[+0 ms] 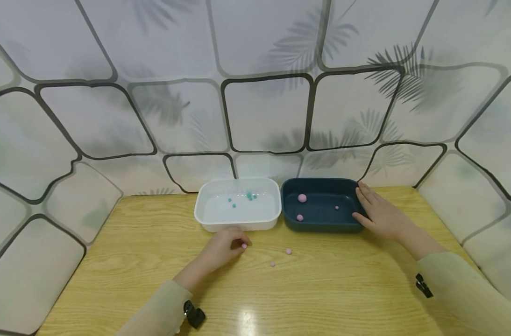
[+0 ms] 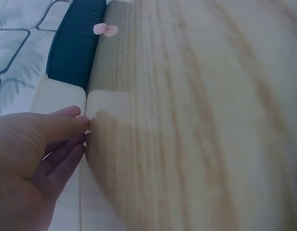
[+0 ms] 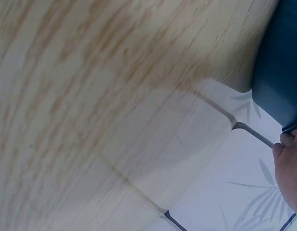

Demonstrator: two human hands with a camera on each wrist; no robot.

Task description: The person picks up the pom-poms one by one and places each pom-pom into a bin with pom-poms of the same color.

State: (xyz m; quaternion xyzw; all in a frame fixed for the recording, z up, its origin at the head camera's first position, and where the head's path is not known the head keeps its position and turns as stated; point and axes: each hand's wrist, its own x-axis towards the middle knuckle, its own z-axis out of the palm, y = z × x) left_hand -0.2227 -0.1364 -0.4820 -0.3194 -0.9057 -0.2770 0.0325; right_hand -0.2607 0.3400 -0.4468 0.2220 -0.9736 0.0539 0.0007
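I see the left hand (image 1: 223, 248) pinching a tiny round pink ball (image 1: 244, 246). The right hand (image 1: 383, 215) rests straight-fingered on a dark-blue rectangular tray (image 1: 322, 227).

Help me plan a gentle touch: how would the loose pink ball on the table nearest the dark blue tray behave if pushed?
The pink ball would probably roll, since it looks round and the table looks flat. It is likely light, being tiny beside the dark blue tray. It seems unlikely to tip, showing no tall side.
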